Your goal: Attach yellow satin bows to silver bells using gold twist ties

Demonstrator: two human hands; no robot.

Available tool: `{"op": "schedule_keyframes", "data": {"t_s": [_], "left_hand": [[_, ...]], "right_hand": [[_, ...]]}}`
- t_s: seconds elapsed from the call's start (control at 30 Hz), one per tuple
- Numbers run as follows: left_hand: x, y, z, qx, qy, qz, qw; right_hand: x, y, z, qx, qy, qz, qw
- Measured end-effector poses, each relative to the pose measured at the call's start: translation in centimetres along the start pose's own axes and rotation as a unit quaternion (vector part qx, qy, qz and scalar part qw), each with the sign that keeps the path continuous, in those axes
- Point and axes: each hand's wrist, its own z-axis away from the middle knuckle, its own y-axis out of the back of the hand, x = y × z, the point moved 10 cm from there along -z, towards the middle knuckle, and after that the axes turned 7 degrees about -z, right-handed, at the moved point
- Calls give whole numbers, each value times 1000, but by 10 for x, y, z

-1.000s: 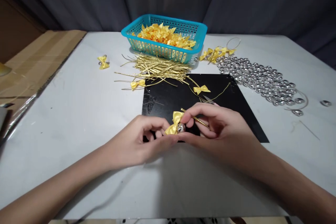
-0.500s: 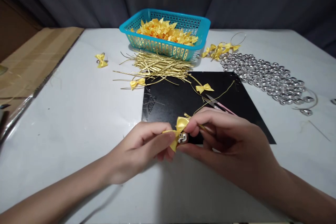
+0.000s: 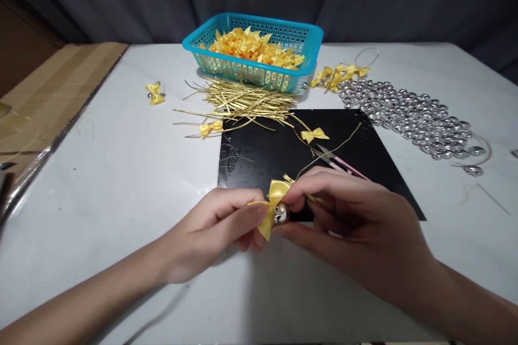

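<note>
Between my two hands is a yellow ribbon bow with a silver jingle bell against it. My left hand pinches the bow's left side between thumb and fingers. On the other side, my right hand has its fingertips closed on the bow and bell. Gold ties also run through the right fingers, with short ends poking up beside the bow. A thin gold cord trails from behind the right hand over the black mat. The fingertips partly hide the bell.
A blue basket of yellow bows stands at the back, behind a pile of gold ties. Pink-handled scissors lie on the mat. Silver bells spread at right, near finished-looking bows. Another bow lies left.
The bow has shifted and tilted slightly to the left between my fingers. Both hands keep nearly the same grip and position.
</note>
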Motion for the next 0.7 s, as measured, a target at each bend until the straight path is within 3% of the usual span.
{"op": "schedule_keyframes", "data": {"t_s": [0.27, 0.5, 0.6, 0.7], "left_hand": [[1, -2, 0, -5, 3, 13, 1000], [-3, -7, 0, -28, 23, 33, 999], [-5, -7, -2, -30, 25, 39, 998], [-7, -7, -3, -35, 26, 46, 998]], "right_hand": [[-13, -1, 3, 14, 75, 64, 995], [-21, -1, 4, 19, 133, 36, 990], [-16, 11, 2, 52, 113, 7, 992], [-1, 20, -3, 75, 38, -17, 996]]}}
